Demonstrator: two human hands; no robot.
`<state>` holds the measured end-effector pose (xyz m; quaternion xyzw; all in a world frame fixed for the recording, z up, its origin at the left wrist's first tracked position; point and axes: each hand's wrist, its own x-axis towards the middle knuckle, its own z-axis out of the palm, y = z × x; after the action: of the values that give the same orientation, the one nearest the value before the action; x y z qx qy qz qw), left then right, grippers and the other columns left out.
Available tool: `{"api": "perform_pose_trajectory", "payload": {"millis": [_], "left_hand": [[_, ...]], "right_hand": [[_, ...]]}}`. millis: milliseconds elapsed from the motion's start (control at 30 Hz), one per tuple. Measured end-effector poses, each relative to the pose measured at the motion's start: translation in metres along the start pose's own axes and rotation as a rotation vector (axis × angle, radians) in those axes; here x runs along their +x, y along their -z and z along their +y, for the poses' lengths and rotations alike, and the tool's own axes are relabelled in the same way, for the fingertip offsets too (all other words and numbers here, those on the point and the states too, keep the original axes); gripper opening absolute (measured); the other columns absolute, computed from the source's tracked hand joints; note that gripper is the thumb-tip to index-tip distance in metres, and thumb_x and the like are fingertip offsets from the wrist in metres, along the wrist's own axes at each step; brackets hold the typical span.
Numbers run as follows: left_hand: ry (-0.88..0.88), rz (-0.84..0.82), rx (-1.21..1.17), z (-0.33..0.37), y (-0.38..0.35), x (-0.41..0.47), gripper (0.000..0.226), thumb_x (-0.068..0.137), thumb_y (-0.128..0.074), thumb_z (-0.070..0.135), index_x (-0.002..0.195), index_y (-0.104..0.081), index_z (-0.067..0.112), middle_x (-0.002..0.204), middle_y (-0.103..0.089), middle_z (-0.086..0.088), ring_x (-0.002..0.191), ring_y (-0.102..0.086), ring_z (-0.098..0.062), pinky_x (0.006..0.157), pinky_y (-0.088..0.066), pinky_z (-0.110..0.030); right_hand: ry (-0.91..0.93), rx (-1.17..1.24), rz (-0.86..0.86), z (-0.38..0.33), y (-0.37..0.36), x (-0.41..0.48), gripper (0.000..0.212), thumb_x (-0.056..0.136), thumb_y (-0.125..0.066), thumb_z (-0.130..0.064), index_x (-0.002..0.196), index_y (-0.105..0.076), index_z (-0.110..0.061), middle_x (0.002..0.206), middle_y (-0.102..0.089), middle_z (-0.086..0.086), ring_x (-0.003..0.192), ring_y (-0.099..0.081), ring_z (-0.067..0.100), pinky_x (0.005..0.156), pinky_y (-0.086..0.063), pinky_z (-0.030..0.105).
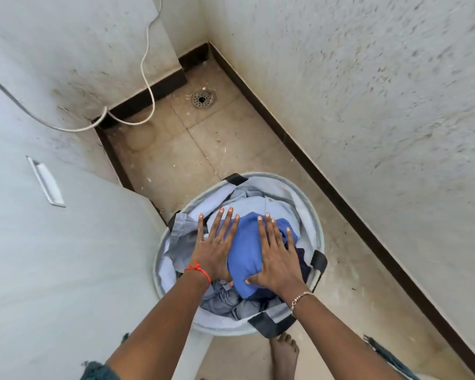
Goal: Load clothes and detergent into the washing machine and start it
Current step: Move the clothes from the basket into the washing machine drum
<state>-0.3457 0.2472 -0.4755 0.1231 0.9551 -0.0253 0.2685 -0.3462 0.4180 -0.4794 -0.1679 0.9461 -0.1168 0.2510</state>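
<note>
Our left hand [214, 249] and right hand [278, 257] press flat, fingers straight and spread, flanking the blue garment [244, 250], which is heaped mid-basket [295, 188] on pale clothes [258, 204].

Soft matt cloth at 6 o'clock: blue garment [244, 250] and pale shirts [258, 204], in a fabric-walled basket [291, 187]. Rough, pitted plaster wall [381, 105] at 3. Dull stained floor tiles [203, 149] — perforated metal drain [202, 99] at 12.

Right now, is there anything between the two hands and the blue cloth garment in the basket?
Nothing visible: left hand and right hand rest directly on the blue cloth garment, topmost in the round grey fabric basket.
</note>
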Motion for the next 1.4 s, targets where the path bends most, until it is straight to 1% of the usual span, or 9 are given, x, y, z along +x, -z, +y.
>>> {"api": "perform_pose_trajectory", "payload": {"millis": [167,333,467,633,900,1067,1200,1333,1400], "left_hand": [[0.037,-0.166,0.022,0.008,-0.029,0.024,0.146,0.037,-0.052,0.09,0.148,0.005,0.013,0.155,-0.004,-0.016,0.142,0.001,-0.037,0.099,0.017,-0.069],[-0.03,-0.194,-0.112,0.019,-0.048,0.03,0.127,0.067,-0.064,0.066,0.133,0.034,0.021,0.149,0.032,-0.007,0.136,0.029,-0.036,0.107,0.007,-0.068],[-0.062,-0.202,-0.239,0.028,-0.041,0.027,0.09,0.092,-0.049,0.03,0.139,0.026,0.013,0.14,0.036,0.001,0.134,0.031,-0.022,0.116,0.006,-0.051],[-0.056,-0.095,-0.351,0.04,-0.019,0.004,0.081,0.082,-0.035,-0.011,0.143,0.017,0.005,0.138,0.034,-0.001,0.138,0.026,-0.021,0.114,0.013,-0.032],[-0.099,0.076,-0.418,0.038,0.094,-0.07,0.083,0.077,-0.03,-0.018,0.133,0.024,0.01,0.139,0.035,-0.004,0.133,0.029,-0.019,0.118,-0.004,-0.029],[-0.088,0.262,-0.394,0.025,0.2,-0.14,0.082,0.076,-0.03,-0.018,0.144,0.013,0.002,0.141,0.031,-0.004,0.139,0.022,-0.018,0.109,0.015,-0.015],[-0.108,0.658,-0.257,0.011,0.265,-0.203,0.074,0.072,-0.024,-0.009,0.141,0.002,-0.002,0.152,-0.009,-0.019,0.14,-0.008,-0.022,0.113,-0.007,-0.02],[-0.08,0.722,-0.276,0.0,0.328,-0.276,0.079,0.073,-0.033,-0.017,0.142,0.002,-0.003,0.15,0.012,-0.012,0.143,0.004,-0.026,0.11,0.014,-0.012],[-0.04,0.869,-0.247,-0.012,0.357,-0.312,0.077,0.069,-0.032,-0.016,0.141,-0.007,-0.01,0.151,0.0,-0.017,0.141,-0.01,-0.034,0.111,0.014,-0.017]], "right_hand": [[-0.042,0.044,0.042,0.005,-0.037,0.016,0.108,0.06,-0.05,-0.066,0.145,-0.014,-0.01,0.153,-0.021,0.01,0.141,-0.021,0.02,0.108,-0.028,0.053],[0.035,0.233,-0.112,0.004,-0.041,0.012,0.098,0.088,-0.053,-0.042,0.14,0.026,-0.017,0.148,0.032,-0.003,0.139,0.025,0.016,0.116,-0.002,0.04],[0.091,0.332,-0.08,0.006,-0.051,0.009,0.09,0.088,-0.047,0.003,0.138,0.026,-0.016,0.147,0.034,-0.002,0.14,0.024,0.021,0.099,-0.044,0.029],[0.104,0.38,0.113,-0.003,-0.049,-0.009,0.115,0.069,-0.043,0.025,0.136,0.035,-0.024,0.143,0.041,-0.011,0.139,0.01,0.03,0.096,-0.048,0.027],[0.089,0.4,0.29,-0.052,0.048,-0.066,0.105,0.075,-0.032,0.017,0.132,0.038,-0.036,0.15,0.029,-0.009,0.138,0.026,0.008,0.114,0.009,0.03],[0.135,0.421,0.423,-0.107,0.147,-0.107,0.112,0.076,-0.042,0.019,0.135,0.034,-0.038,0.155,0.012,0.006,0.139,0.021,0.008,0.11,0.018,0.015],[0.22,0.474,0.586,-0.157,0.223,-0.157,0.109,0.081,-0.038,0.019,0.132,0.033,-0.047,0.154,0.018,-0.001,0.138,0.024,0.002,0.116,0.005,0.021],[0.373,0.445,0.723,-0.207,0.288,-0.196,0.114,0.078,-0.055,0.015,0.139,0.023,-0.042,0.153,0.023,-0.011,0.141,0.019,0.006,0.117,0.003,0.023],[0.465,0.402,0.782,-0.233,0.324,-0.211,0.114,0.078,-0.064,0.008,0.142,0.019,-0.037,0.155,0.018,-0.005,0.142,0.016,0.009,0.114,0.008,0.019]]}}
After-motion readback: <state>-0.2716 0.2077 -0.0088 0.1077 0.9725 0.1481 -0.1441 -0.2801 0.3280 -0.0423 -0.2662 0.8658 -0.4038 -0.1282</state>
